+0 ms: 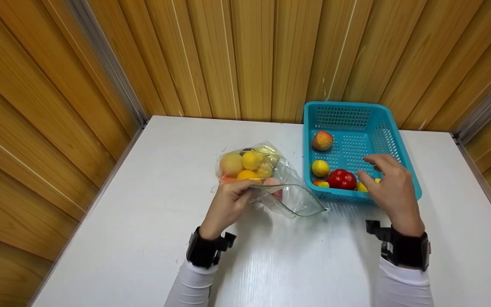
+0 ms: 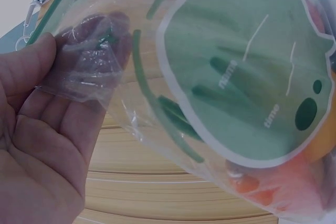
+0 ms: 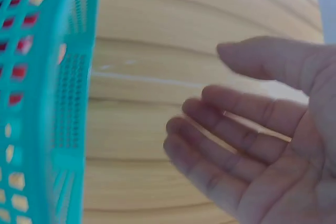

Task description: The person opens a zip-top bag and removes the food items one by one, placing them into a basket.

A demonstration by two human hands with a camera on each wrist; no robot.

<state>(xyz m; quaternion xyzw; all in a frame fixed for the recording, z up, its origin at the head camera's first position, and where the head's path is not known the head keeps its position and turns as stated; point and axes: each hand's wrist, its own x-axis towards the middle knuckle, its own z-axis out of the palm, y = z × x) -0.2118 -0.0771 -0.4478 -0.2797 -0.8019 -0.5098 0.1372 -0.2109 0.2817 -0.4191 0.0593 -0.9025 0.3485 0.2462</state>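
Note:
My left hand (image 1: 228, 204) pinches the edge of a clear zip bag (image 1: 301, 200) between thumb and fingers. Its green-edged mouth gapes toward the right. Inside the bag lie yellow and orange fruits (image 1: 252, 160) and a pinkish one (image 1: 272, 183). The left wrist view shows a green printed label (image 2: 236, 72) on the bag's side. My right hand (image 1: 392, 189) hovers over the front right of a teal basket (image 1: 309, 119), fingers spread and nothing in them. Below and beside it in the basket sit a red bell pepper (image 1: 342, 179), a small yellow fruit (image 1: 320, 168) and a red-yellow fruit (image 1: 322, 140).
More yellow pieces (image 1: 361, 186) lie along the basket's front wall, partly hidden by the right hand. The basket stands on a white table (image 1: 143, 204) near its back edge. Wood-patterned panels (image 1: 249, 59) rise behind and at both sides.

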